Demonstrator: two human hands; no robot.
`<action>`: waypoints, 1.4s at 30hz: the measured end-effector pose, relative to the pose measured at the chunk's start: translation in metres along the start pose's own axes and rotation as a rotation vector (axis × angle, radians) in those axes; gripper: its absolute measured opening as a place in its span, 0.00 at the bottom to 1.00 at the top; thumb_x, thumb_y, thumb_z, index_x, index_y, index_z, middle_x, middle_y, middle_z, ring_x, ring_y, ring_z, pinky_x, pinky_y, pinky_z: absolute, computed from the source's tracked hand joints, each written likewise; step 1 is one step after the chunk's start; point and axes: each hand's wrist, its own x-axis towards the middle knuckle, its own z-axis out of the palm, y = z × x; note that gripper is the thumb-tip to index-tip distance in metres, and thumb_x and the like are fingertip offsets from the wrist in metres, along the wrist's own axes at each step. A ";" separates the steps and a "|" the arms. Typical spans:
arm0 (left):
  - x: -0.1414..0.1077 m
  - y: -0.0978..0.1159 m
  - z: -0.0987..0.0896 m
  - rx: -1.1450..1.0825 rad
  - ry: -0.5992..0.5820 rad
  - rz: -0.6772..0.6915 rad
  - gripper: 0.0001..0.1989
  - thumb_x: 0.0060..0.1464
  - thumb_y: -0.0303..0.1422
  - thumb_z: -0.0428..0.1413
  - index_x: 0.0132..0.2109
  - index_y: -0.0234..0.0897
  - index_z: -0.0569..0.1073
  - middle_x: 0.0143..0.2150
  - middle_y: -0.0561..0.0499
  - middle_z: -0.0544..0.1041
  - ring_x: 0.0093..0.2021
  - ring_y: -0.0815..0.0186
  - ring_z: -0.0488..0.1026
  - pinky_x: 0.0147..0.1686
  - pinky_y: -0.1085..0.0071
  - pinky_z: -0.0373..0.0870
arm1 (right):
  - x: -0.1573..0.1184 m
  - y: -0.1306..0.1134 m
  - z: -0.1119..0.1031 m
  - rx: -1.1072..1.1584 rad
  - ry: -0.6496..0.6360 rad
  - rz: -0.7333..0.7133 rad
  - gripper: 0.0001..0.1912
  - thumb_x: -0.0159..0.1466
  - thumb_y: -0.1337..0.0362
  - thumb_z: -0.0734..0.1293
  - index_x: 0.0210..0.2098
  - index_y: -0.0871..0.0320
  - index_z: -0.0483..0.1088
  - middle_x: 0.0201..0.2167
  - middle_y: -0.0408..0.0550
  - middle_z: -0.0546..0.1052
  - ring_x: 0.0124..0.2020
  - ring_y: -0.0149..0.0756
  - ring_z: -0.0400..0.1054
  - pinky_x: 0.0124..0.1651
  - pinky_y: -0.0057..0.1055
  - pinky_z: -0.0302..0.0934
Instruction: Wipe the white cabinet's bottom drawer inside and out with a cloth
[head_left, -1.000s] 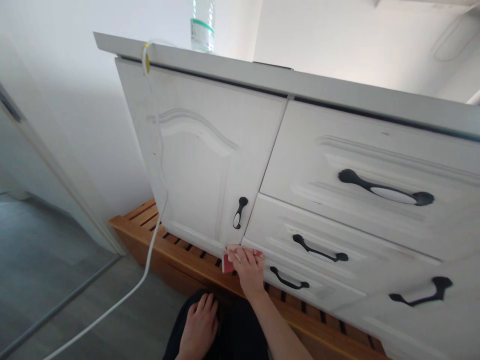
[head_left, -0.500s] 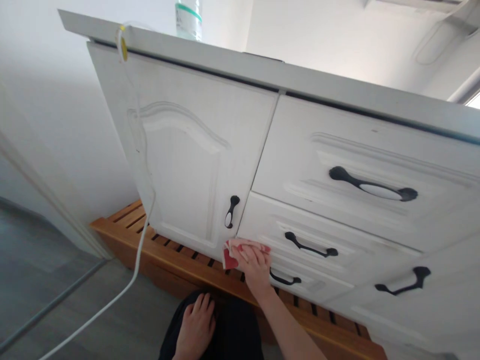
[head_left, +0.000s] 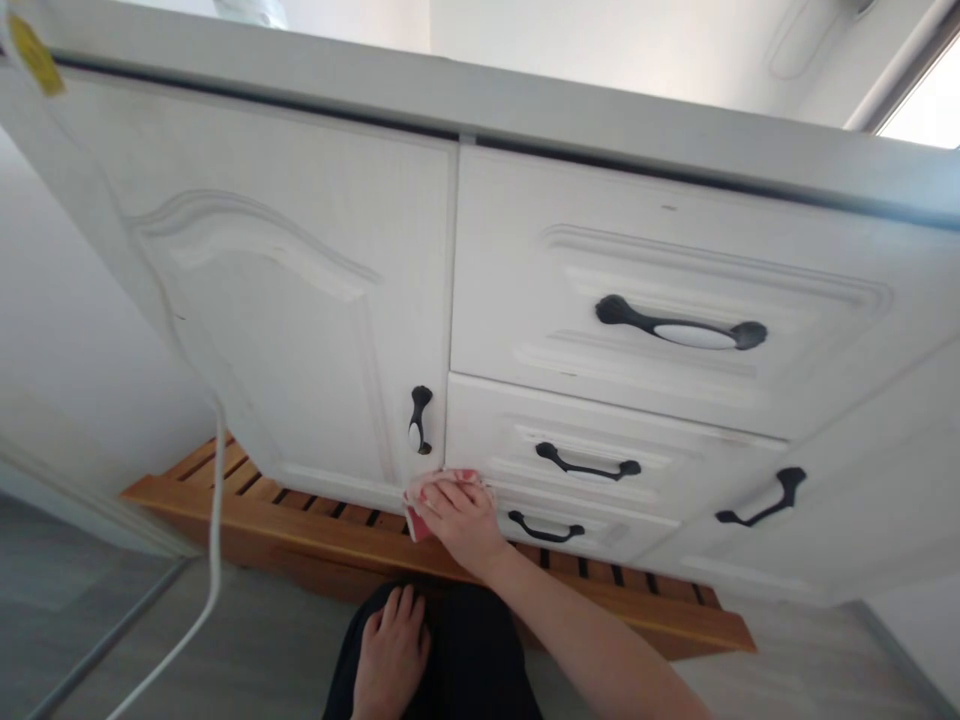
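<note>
A: R hand (head_left: pixel 457 515) status?
B: Fingers spread flat over red cloth (head_left: pixel 417 512), pressing it to lower edge of cabinet door (head_left: pixel 300 330), just below door handle (head_left: pixel 420 418), beside bottom drawer (head_left: pixel 570 520). Cloth mostly under the palm, red edge shows at left.
A: L hand (head_left: pixel 390 655)?
B: Released, holds nothing, resting flat on dark trouser leg (head_left: pixel 465 650), well apart from cloth, above the wooden slat base (head_left: pixel 300 505)
</note>
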 end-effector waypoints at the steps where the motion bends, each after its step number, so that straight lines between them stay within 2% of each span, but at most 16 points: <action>1: 0.000 0.001 0.001 0.004 0.005 0.004 0.24 0.63 0.27 0.42 0.60 0.36 0.73 0.66 0.39 0.70 0.67 0.48 0.62 0.58 0.51 0.60 | -0.007 0.008 -0.004 -0.011 -0.038 -0.033 0.16 0.74 0.62 0.57 0.58 0.50 0.68 0.57 0.41 0.76 0.59 0.35 0.62 0.56 0.38 0.56; 4: -0.003 -0.001 0.001 0.007 0.013 0.006 0.23 0.63 0.27 0.42 0.60 0.37 0.73 0.66 0.40 0.70 0.67 0.50 0.62 0.57 0.52 0.60 | -0.044 0.029 -0.013 -0.029 -0.135 -0.055 0.14 0.73 0.63 0.59 0.54 0.51 0.71 0.53 0.42 0.78 0.56 0.36 0.64 0.54 0.38 0.57; 6: -0.006 -0.004 0.000 0.014 0.024 -0.001 0.23 0.63 0.27 0.42 0.59 0.37 0.73 0.65 0.40 0.71 0.67 0.50 0.62 0.57 0.52 0.60 | -0.070 0.039 -0.023 -0.020 -0.169 -0.010 0.17 0.72 0.64 0.59 0.58 0.48 0.69 0.57 0.41 0.76 0.57 0.37 0.64 0.55 0.39 0.56; 9: -0.009 -0.009 -0.004 0.019 0.040 -0.001 0.23 0.64 0.28 0.42 0.59 0.37 0.74 0.65 0.40 0.71 0.66 0.49 0.62 0.56 0.52 0.61 | -0.095 0.047 -0.040 0.017 -0.193 0.139 0.23 0.70 0.66 0.61 0.63 0.43 0.65 0.60 0.39 0.74 0.59 0.38 0.62 0.56 0.41 0.54; 14: -0.014 -0.013 -0.007 0.001 0.035 -0.001 0.23 0.63 0.28 0.42 0.60 0.37 0.73 0.65 0.41 0.71 0.66 0.50 0.62 0.57 0.52 0.60 | -0.129 0.064 -0.071 0.020 -0.229 0.363 0.28 0.66 0.72 0.62 0.63 0.43 0.66 0.59 0.41 0.75 0.56 0.39 0.64 0.57 0.38 0.55; 19: -0.015 -0.016 -0.006 -0.034 0.048 -0.001 0.23 0.64 0.29 0.42 0.59 0.37 0.73 0.65 0.40 0.70 0.66 0.49 0.62 0.57 0.52 0.60 | -0.221 0.101 -0.102 -0.146 -0.226 0.443 0.31 0.61 0.77 0.59 0.61 0.48 0.69 0.57 0.45 0.76 0.57 0.40 0.66 0.59 0.39 0.57; 21: -0.014 -0.016 -0.004 -0.040 0.058 -0.002 0.23 0.64 0.29 0.42 0.58 0.36 0.74 0.65 0.39 0.71 0.67 0.49 0.62 0.58 0.52 0.60 | -0.261 0.102 -0.107 -0.232 -0.236 0.448 0.27 0.61 0.77 0.60 0.53 0.46 0.75 0.50 0.44 0.80 0.52 0.42 0.69 0.53 0.40 0.62; 23: -0.012 -0.013 -0.002 -0.050 0.056 -0.002 0.23 0.63 0.29 0.42 0.58 0.37 0.74 0.65 0.39 0.71 0.66 0.48 0.62 0.58 0.51 0.60 | -0.282 0.091 -0.106 -0.297 -0.230 0.459 0.27 0.60 0.77 0.60 0.48 0.43 0.77 0.44 0.44 0.81 0.46 0.42 0.72 0.43 0.38 0.63; 24: -0.011 -0.012 -0.001 -0.059 0.051 -0.001 0.23 0.63 0.28 0.42 0.59 0.37 0.74 0.66 0.39 0.70 0.66 0.48 0.63 0.58 0.51 0.60 | -0.283 0.080 -0.104 -0.318 -0.199 0.487 0.28 0.59 0.78 0.60 0.50 0.42 0.76 0.45 0.44 0.81 0.44 0.42 0.72 0.40 0.37 0.63; 26: -0.009 -0.007 -0.001 -0.077 0.034 0.000 0.24 0.62 0.28 0.42 0.59 0.37 0.74 0.66 0.40 0.70 0.67 0.48 0.63 0.58 0.51 0.60 | -0.261 0.055 -0.096 -0.246 -0.157 0.453 0.32 0.60 0.78 0.61 0.54 0.39 0.73 0.51 0.44 0.79 0.48 0.42 0.71 0.46 0.39 0.63; 27: -0.008 -0.005 -0.001 -0.082 0.025 -0.001 0.24 0.62 0.28 0.42 0.60 0.37 0.73 0.66 0.40 0.70 0.67 0.48 0.62 0.59 0.51 0.60 | -0.239 0.042 -0.092 -0.183 -0.120 0.388 0.32 0.61 0.77 0.62 0.56 0.38 0.72 0.52 0.44 0.78 0.52 0.42 0.70 0.51 0.41 0.62; 30: -0.009 0.001 -0.004 -0.077 0.004 -0.008 0.24 0.62 0.28 0.43 0.61 0.36 0.72 0.67 0.40 0.69 0.68 0.48 0.61 0.60 0.51 0.60 | -0.152 0.017 -0.079 -0.081 0.180 0.306 0.28 0.65 0.73 0.64 0.58 0.36 0.70 0.51 0.43 0.78 0.57 0.43 0.66 0.59 0.45 0.55; 33: -0.010 0.000 -0.008 -0.062 -0.017 -0.002 0.24 0.62 0.28 0.43 0.62 0.36 0.71 0.68 0.40 0.68 0.68 0.48 0.61 0.60 0.51 0.59 | -0.076 0.020 -0.057 -0.089 0.295 0.291 0.27 0.68 0.69 0.64 0.62 0.36 0.66 0.54 0.45 0.77 0.58 0.43 0.65 0.60 0.46 0.51; 35: -0.011 -0.003 -0.009 -0.056 -0.021 -0.011 0.24 0.62 0.28 0.43 0.61 0.37 0.72 0.67 0.40 0.69 0.68 0.49 0.61 0.60 0.52 0.60 | -0.053 0.027 -0.034 -0.094 0.260 0.253 0.27 0.70 0.66 0.63 0.65 0.36 0.63 0.57 0.43 0.76 0.58 0.41 0.65 0.58 0.43 0.51; 39: -0.011 -0.010 -0.009 -0.042 0.013 -0.028 0.22 0.62 0.28 0.44 0.59 0.37 0.74 0.66 0.40 0.70 0.67 0.49 0.62 0.58 0.52 0.60 | -0.046 0.015 0.019 0.020 -0.057 0.036 0.25 0.73 0.64 0.59 0.67 0.39 0.57 0.63 0.38 0.72 0.61 0.34 0.63 0.55 0.37 0.56; 42: -0.010 -0.010 -0.007 -0.017 0.042 -0.011 0.22 0.62 0.27 0.44 0.59 0.37 0.74 0.65 0.40 0.71 0.66 0.49 0.63 0.57 0.51 0.61 | -0.036 -0.005 0.044 0.128 -0.230 0.040 0.22 0.73 0.66 0.57 0.65 0.49 0.60 0.64 0.46 0.71 0.63 0.37 0.62 0.56 0.40 0.60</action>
